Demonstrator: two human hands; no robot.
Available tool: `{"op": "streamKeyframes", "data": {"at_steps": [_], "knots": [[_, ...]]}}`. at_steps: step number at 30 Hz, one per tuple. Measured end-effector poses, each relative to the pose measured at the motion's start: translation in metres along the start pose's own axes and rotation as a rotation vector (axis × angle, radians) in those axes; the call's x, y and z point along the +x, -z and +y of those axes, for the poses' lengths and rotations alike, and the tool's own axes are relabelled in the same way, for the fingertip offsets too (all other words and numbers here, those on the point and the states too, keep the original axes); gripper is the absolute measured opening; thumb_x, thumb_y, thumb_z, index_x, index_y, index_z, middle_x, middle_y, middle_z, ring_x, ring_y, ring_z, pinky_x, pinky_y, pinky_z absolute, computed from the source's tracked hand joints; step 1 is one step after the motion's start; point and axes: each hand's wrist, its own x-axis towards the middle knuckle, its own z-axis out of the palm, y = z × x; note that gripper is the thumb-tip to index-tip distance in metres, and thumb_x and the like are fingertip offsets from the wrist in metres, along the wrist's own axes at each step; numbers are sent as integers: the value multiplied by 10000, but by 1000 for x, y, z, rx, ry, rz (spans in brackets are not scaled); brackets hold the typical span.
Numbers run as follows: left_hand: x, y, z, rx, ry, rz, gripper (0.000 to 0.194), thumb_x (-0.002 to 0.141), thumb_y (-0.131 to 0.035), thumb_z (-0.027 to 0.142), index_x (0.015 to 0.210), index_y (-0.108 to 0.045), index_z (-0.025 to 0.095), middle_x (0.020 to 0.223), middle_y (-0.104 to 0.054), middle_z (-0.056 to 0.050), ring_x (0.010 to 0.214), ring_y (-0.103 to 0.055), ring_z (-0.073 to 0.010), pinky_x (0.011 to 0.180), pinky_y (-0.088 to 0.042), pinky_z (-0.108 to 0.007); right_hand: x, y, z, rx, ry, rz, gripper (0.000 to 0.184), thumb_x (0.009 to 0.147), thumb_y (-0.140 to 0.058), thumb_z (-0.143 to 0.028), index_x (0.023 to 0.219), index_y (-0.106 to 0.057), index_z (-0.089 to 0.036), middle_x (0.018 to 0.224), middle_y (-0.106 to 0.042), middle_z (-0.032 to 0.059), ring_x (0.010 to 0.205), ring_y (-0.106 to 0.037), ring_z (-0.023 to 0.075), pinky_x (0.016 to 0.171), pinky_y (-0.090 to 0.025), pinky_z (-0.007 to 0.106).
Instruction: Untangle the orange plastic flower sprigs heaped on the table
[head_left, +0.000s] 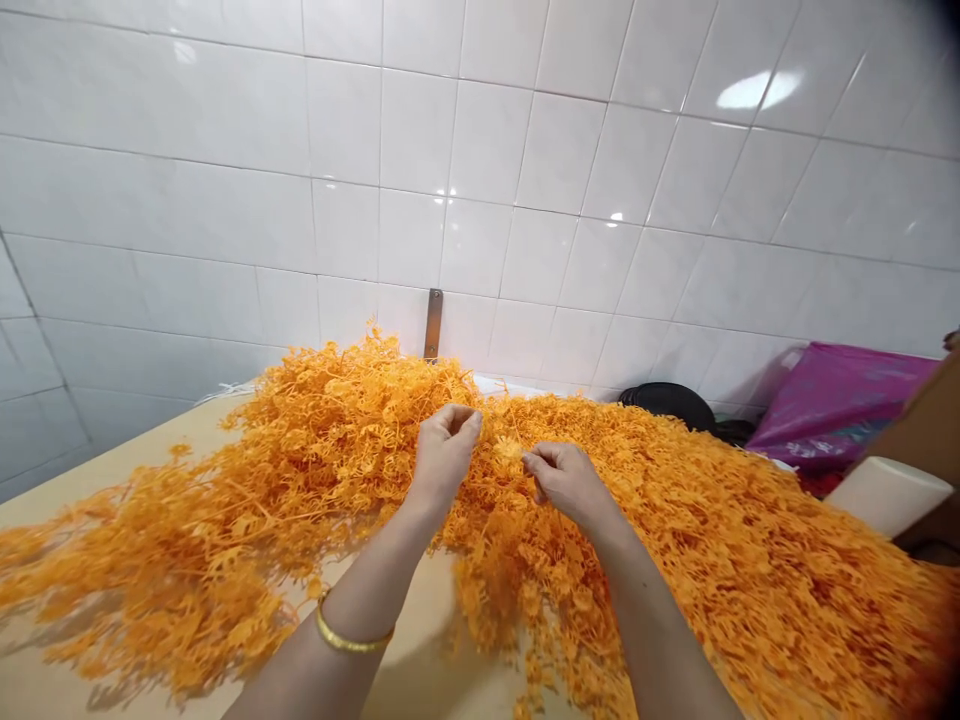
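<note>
My left hand (444, 450) is raised over a heap of orange artificial flower sprigs (337, 420), thumb and forefinger pinched together. What lies between those fingertips is too small to make out. A gold bangle (352, 632) circles the left wrist. To the right and slightly lower, my right hand (564, 480) has its fingers curled in a pinch on an orange flower sprig (511, 452), whose paler tip shows beside the fingertips. Blurred orange sprigs (491, 580) hang below and between the two hands. The hands are apart.
A large orange pile (750, 530) covers the right of the pale tabletop (420, 620); loose sprigs (172, 580) spread left. Black round discs (669, 402), a purple bag (832, 405) and a white cylinder (892, 495) stand at the back right. A metal strip (433, 325) rises against the tiled wall (420, 130).
</note>
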Motion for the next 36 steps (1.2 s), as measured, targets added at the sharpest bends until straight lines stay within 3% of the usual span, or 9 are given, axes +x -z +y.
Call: {"op": "streamKeyframes", "data": {"at_steps": [2, 5, 10, 13, 16, 21, 27, 31, 36], "knots": [[-7, -3, 6, 142, -147, -18, 218, 677, -543, 332, 574, -510, 142, 496, -386, 41, 470, -330, -57, 461, -256, -198, 0, -1, 0, -182, 55, 170, 354, 740, -438, -344, 429, -365, -191, 366, -396, -16, 376, -370, 113, 424, -195, 240], [-15, -11, 8, 238, -149, -113, 246, 666, -549, 390, 640, -540, 145, 448, -315, 62, 428, -271, -54, 419, -208, -203, -4, -6, -8, -485, 111, 349, 311, 772, -410, -296, 481, -407, -190, 459, -478, 28, 436, -403, 133, 460, -175, 259], [-12, -17, -5, 100, 26, -94, 299, 623, -586, 428, 672, -530, 138, 481, -369, 58, 427, -316, -50, 419, -244, -193, -20, -17, -33, -746, 240, 255, 194, 777, -378, -170, 633, -509, -176, 541, -545, 57, 481, -452, 141, 524, -209, 279], [-6, -13, -11, -97, 117, -116, 237, 601, -620, 341, 598, -505, 135, 493, -410, 50, 421, -332, -39, 427, -267, -184, -29, -14, -42, -627, 321, 94, 144, 739, -427, -159, 612, -492, -176, 559, -538, 37, 497, -436, 131, 510, -215, 268], [-2, -9, -12, -262, 206, -155, 179, 561, -646, 243, 576, -505, 133, 482, -427, 52, 405, -347, -33, 426, -281, -180, -31, 1, -41, -345, 310, -71, 243, 742, -470, -292, 529, -431, -183, 503, -471, -6, 463, -387, 109, 457, -212, 242], [-1, -8, -12, -417, 310, -215, 177, 550, -664, 210, 648, -536, 136, 543, -490, 29, 451, -439, -52, 481, -371, -201, -18, 22, -24, 14, 142, 133, 327, 731, -471, -464, 561, -436, -187, 500, -419, -28, 459, -348, 96, 435, -243, 224], [-5, -12, -13, -455, 279, -243, 248, 533, -698, 255, 652, -518, 131, 545, -497, 34, 442, -453, -50, 484, -372, -202, -6, 5, -12, 401, 101, -76, 324, 688, -525, -475, 629, -506, -158, 577, -478, -15, 546, -428, 103, 515, -330, 223], [-9, -17, -16, -430, 321, -198, 273, 539, -697, 291, 648, -501, 134, 545, -492, 38, 444, -448, -46, 473, -361, -195, -3, -1, -9, 486, 124, 36, 275, 708, -520, -422, 635, -511, -157, 597, -478, -12, 592, -445, 109, 557, -345, 221], [-16, -23, -19, -396, 345, -281, 252, 549, -682, 250, 608, -463, 139, 536, -520, 16, 518, -512, -84, 528, -395, -216, 0, -2, -5, 495, 123, 147, 308, 724, -509, -401, 546, -431, -162, 533, -398, -37, 510, -356, 80, 493, -302, 206]]}}
